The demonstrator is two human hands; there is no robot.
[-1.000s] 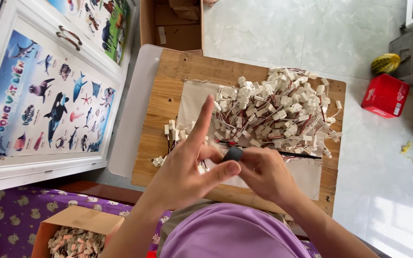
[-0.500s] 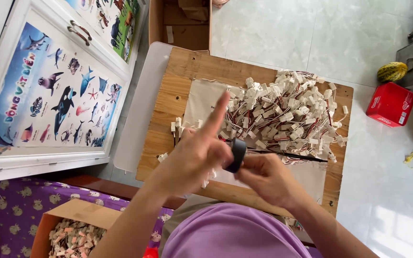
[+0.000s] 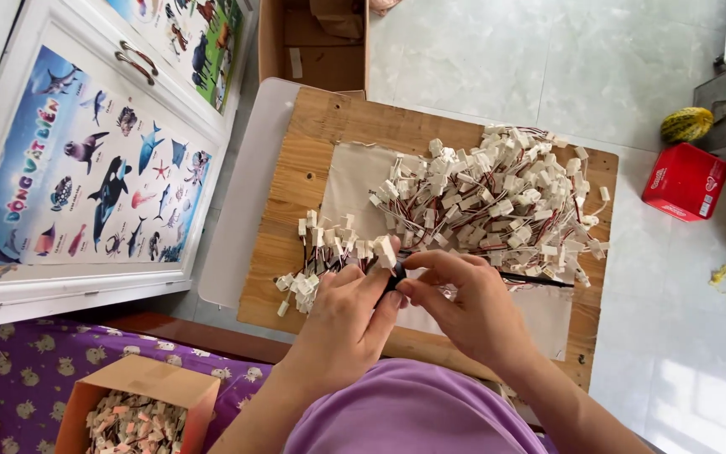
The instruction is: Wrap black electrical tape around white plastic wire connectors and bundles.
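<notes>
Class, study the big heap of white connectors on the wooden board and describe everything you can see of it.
The big heap of small white plastic connectors is a loose, tangled mound; each boxy plug trails thin red and dark wires. It lies on a beige cloth sheet spread over the wooden board, filling the board's far right part and spilling past the cloth toward the edge. A smaller cluster of the same connectors lies apart, by the left hand. Neither hand touches the heap; the right hand is just below it.
</notes>
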